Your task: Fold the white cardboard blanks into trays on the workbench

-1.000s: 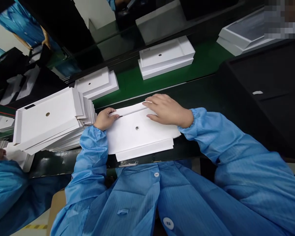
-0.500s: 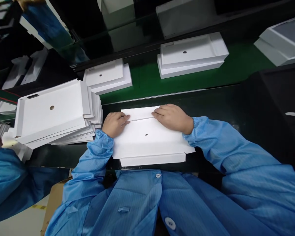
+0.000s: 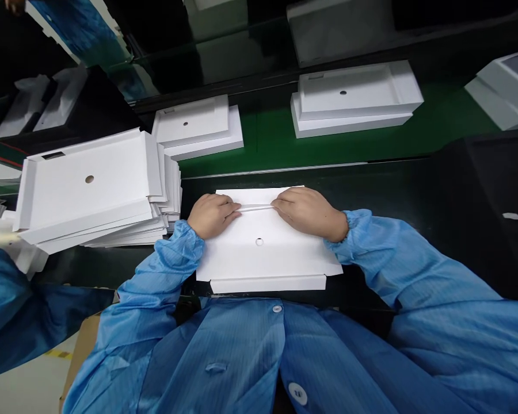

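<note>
A white cardboard sheet (image 3: 263,256) with a small round hole lies on the dark table in front of me, its near flap toward my body. My left hand (image 3: 214,215) grips the far flap at its left part, fingers curled over the fold line. My right hand (image 3: 309,213) pinches the same fold farther right, thumb and fingers together. Between the two hands the crease stands slightly raised. Beside my left forearm is a stack of white cardboard trays (image 3: 86,192), the top one partly folded with a round hole and a slot.
On the green belt (image 3: 270,144) sit white trays in pairs, one pair (image 3: 194,123) at left and another (image 3: 358,95) farther right. More white trays (image 3: 509,92) stand at the far right, near a black box (image 3: 496,190). A co-worker's blue sleeve (image 3: 8,293) shows at left.
The far fold between my hands has lifted a little, and my left hand has slid slightly right. The view has shifted somewhat; the round hole shows more clearly.
</note>
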### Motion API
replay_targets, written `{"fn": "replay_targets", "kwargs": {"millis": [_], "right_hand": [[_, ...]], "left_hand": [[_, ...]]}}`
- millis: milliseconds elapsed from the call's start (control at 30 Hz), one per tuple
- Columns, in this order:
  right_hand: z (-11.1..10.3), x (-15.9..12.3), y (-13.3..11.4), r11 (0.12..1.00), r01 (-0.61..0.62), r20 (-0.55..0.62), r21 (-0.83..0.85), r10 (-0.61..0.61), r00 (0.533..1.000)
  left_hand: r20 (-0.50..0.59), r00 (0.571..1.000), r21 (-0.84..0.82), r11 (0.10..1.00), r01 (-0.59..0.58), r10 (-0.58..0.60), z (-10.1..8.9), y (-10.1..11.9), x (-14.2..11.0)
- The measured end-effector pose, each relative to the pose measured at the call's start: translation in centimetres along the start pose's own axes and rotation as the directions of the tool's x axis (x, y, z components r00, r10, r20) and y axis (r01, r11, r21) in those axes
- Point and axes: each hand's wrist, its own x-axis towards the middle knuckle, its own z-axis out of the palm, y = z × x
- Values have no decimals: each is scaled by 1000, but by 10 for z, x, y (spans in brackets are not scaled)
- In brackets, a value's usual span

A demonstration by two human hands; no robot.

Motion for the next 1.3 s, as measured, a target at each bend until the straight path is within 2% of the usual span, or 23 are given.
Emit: {"fn": "replay_targets", "kwargs": {"millis": [100,200,367,633,733,833,1000,1300], "right_hand": [[2,3,1,999,-8,30,36,7,1000],[4,9,1,998,-12,48,61,9,999],[1,13,-2,999,-10,58,36,8,998],[3,10,-7,998,68,25,-5,-68,997],[-1,7,0,994,101,29,30,-102,994],[-12,-4,20,989,118,60,87,-123,991],[-25,-28,50,991,76,82,110,-85,993],[-26,-33,53,987,64,-17,147,-62,998]], "left_hand": [[10,998,27,998,-55,55,4,7,12],[-43,991,63,990,-122,125,10,8,17],[-151,966,148,971,-187,209,18,5,15],[-188,919,260,920,-293,346,21,7,13],[-195,904,271,906,-324,381,20,5,13],[-215,901,248,913,-323,377,19,2,13],[-249,902,181,932,-315,353,17,-4,12],[-210,952,-12,973,-232,224,15,-8,24]]}}
